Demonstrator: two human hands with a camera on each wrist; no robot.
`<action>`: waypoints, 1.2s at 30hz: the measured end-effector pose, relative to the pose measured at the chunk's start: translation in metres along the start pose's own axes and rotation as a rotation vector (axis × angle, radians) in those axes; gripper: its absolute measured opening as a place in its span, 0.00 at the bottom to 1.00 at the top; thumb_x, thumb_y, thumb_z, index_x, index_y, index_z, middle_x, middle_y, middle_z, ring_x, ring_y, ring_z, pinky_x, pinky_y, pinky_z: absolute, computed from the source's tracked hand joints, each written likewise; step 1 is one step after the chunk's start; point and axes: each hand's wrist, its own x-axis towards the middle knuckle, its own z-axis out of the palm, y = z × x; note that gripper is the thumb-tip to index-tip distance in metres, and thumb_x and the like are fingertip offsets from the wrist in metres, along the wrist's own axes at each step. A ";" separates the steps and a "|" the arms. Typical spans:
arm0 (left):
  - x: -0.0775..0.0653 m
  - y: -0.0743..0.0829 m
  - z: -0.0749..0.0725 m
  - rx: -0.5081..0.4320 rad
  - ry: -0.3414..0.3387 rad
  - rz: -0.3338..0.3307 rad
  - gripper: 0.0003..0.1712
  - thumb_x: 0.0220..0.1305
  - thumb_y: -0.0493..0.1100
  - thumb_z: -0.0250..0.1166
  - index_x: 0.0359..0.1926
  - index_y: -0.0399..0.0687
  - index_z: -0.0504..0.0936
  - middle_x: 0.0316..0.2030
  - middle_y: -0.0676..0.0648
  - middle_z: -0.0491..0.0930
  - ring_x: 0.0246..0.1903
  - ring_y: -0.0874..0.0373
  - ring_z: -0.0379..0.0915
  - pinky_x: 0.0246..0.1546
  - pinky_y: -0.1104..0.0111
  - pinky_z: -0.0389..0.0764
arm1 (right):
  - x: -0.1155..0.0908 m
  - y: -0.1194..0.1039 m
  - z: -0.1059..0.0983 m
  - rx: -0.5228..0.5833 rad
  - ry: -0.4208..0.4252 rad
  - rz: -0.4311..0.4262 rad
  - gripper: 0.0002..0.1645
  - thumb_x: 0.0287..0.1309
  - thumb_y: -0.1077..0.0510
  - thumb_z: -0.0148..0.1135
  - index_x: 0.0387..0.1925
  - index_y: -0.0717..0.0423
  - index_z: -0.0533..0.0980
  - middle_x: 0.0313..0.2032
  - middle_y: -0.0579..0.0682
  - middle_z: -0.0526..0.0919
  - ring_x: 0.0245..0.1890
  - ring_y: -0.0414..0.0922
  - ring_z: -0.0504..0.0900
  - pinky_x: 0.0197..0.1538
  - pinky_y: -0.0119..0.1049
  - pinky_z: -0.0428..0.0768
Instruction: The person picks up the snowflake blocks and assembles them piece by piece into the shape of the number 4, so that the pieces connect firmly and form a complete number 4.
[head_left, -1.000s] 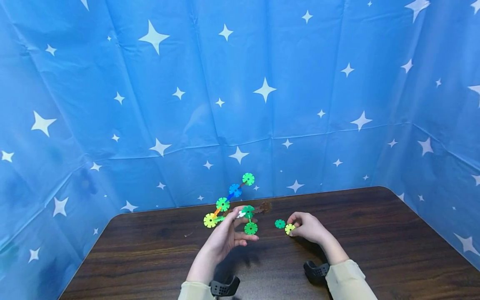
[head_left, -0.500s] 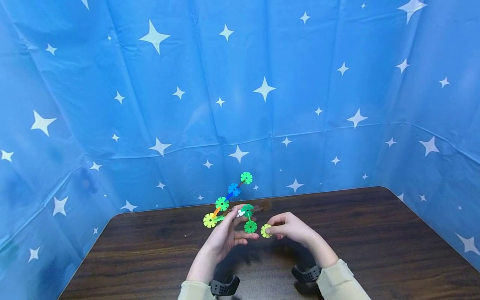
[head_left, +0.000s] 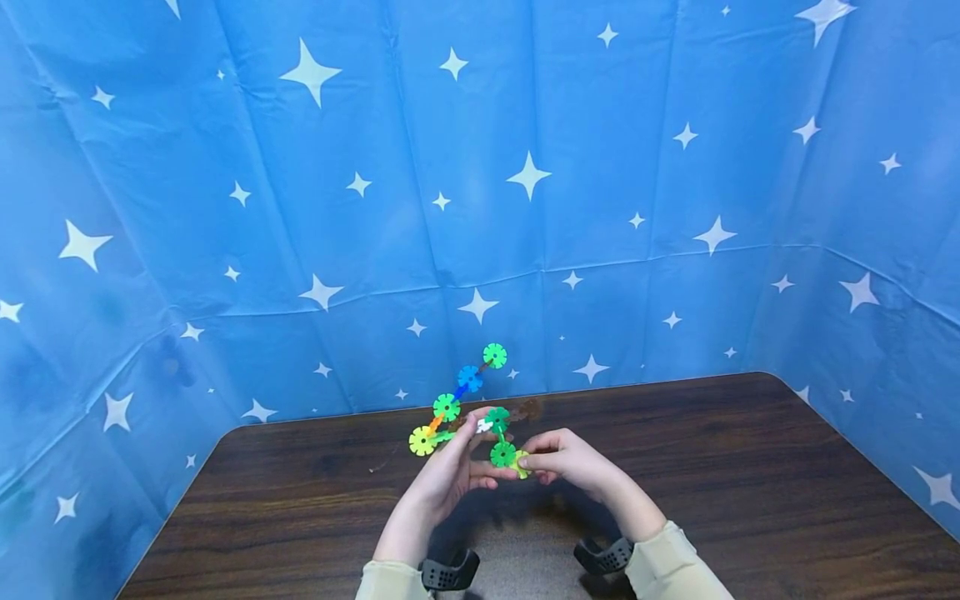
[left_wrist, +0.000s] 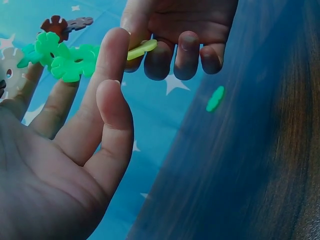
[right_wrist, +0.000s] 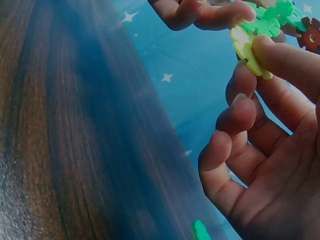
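Note:
My left hand [head_left: 442, 479] holds a chain of notched snowflake discs in yellow, orange, blue, green, white and brown. At the chain's near right end is a green disc [head_left: 502, 454]. My right hand [head_left: 581, 468] pinches a yellow disc [right_wrist: 244, 46] between thumb and fingers, up against that green disc. Whether their notches are joined, I cannot tell. Left fingertips lie close by the meeting point in the right wrist view. A loose green disc [left_wrist: 215, 99] lies on the table beyond; the right hand hides it in the head view.
The dark wood table [head_left: 262, 508] has rounded far corners. A blue curtain [head_left: 390, 167] with white stars hangs behind it and at both sides. Black bands [head_left: 450, 573] sit on the wrists.
My right hand has picked the yellow disc up from beside the loose green one and carried it left to the chain's green end disc. The left hand has stayed nearly still.

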 end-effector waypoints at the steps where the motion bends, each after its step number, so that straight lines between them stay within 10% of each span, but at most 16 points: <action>1: 0.000 0.000 0.000 0.004 -0.007 0.003 0.42 0.69 0.71 0.42 0.74 0.53 0.55 0.67 0.32 0.55 0.39 0.53 0.83 0.36 0.69 0.78 | 0.000 0.000 0.000 0.005 -0.001 0.002 0.13 0.64 0.61 0.59 0.40 0.70 0.80 0.25 0.52 0.76 0.24 0.41 0.72 0.33 0.34 0.76; 9: 0.000 0.001 0.000 0.025 -0.013 0.007 0.41 0.69 0.71 0.41 0.73 0.53 0.55 0.65 0.35 0.59 0.39 0.52 0.83 0.36 0.69 0.78 | 0.001 -0.001 -0.004 0.008 0.015 -0.011 0.13 0.65 0.60 0.59 0.41 0.69 0.80 0.25 0.50 0.76 0.24 0.41 0.72 0.34 0.35 0.77; 24: 0.000 0.001 0.000 0.016 -0.016 0.013 0.40 0.70 0.69 0.42 0.73 0.52 0.55 0.70 0.35 0.55 0.41 0.50 0.83 0.36 0.69 0.77 | 0.007 -0.028 -0.042 0.045 0.313 -0.024 0.11 0.64 0.62 0.58 0.42 0.67 0.78 0.23 0.46 0.75 0.21 0.39 0.72 0.28 0.31 0.74; 36: 0.003 0.002 0.001 -0.001 0.002 -0.014 0.40 0.69 0.71 0.42 0.73 0.54 0.56 0.63 0.41 0.64 0.38 0.50 0.83 0.32 0.69 0.78 | 0.021 -0.073 -0.044 -0.143 0.215 -0.158 0.17 0.64 0.59 0.62 0.53 0.58 0.77 0.32 0.54 0.81 0.27 0.49 0.74 0.38 0.41 0.76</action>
